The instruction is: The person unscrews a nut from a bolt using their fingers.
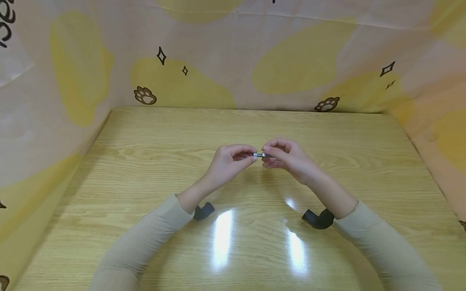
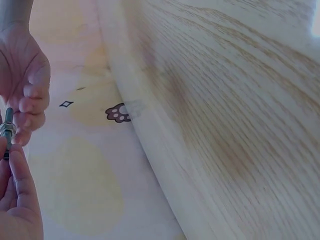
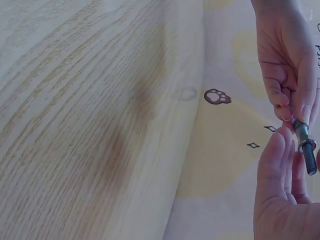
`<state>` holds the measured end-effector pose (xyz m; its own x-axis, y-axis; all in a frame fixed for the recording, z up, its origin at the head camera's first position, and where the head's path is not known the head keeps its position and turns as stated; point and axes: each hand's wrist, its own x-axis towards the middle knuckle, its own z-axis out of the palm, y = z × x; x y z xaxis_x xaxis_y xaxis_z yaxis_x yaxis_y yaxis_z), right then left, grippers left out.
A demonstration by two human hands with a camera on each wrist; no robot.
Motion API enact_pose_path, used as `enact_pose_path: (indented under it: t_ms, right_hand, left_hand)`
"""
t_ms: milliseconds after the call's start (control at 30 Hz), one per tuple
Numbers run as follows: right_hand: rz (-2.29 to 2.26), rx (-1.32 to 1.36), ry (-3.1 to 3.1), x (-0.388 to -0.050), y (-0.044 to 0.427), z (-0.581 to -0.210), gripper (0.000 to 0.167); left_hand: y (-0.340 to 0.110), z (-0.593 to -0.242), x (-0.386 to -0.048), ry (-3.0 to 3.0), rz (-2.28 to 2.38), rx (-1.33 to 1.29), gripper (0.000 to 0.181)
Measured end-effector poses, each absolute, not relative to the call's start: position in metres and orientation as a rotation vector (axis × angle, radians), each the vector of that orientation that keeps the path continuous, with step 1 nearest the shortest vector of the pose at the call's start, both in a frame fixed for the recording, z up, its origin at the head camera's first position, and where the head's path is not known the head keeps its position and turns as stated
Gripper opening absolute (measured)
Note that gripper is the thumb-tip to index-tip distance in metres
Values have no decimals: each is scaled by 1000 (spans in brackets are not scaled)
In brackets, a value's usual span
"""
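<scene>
Over the middle of the table, a small metal bolt [image 1: 259, 154] lies nearly level between two hands. A nut [image 3: 307, 145] sits partway along its shank. My left hand [image 1: 234, 161] pinches one end of the bolt between thumb and fingertips, which partly hide that end. From the other side, my right hand [image 1: 287, 155] has its thumb and fingertips bent around the nut. In the right wrist view the bolt's threaded end [image 3: 310, 164] points toward the right palm. The left wrist view shows the bolt [image 2: 8, 122] at its left edge, between both hands' fingers.
A light wood-grain table [image 1: 255, 125] carries bright reflections near its front. Patterned cloth [image 1: 233, 60] hangs behind and along both sides. A black bent piece [image 1: 204, 211] shows beside the left wrist and another black bent piece [image 1: 318, 219] beside the right; their kind is unclear.
</scene>
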<state>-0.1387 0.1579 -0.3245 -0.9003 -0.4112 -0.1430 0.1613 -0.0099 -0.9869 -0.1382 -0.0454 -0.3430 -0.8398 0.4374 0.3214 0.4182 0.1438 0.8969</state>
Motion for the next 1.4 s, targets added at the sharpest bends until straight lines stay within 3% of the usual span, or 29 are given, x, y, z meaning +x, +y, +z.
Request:
enact_pose_path:
  t_ms: [167, 333, 500, 667, 833, 1033, 1267, 1400]
  right_hand:
    - [-1992, -226, 1847, -139, 158, -323, 8]
    - [-1980, -261, 1907, -139, 157, -325, 22]
    - [-1975, -174, 1892, -140, 156, -323, 5]
    - [-1996, -161, 1855, -141, 156, -323, 6]
    - [-1997, -244, 1894, -141, 158, -323, 21]
    - [-2010, -188, 1856, -141, 155, -321, 5]
    - [-2016, -234, 1877, -141, 156, -322, 22]
    - [-2018, -217, 1883, -140, 155, -321, 13]
  left_hand:
    - [-45, -342, -139, 2360, 1847, 895, 13]
    - [-47, -343, -139, 2359, 1845, 893, 14]
    - [-46, -342, -139, 2372, 1844, 896, 13]
    - [-45, -342, -140, 2376, 1840, 893, 14]
    - [-45, -342, -139, 2366, 1852, 866, 14]
    - [-45, -342, -139, 2384, 1851, 882, 14]
    - [-46, -343, -140, 2372, 1864, 911, 14]
    - [-46, -344, -139, 2367, 1880, 888, 14]
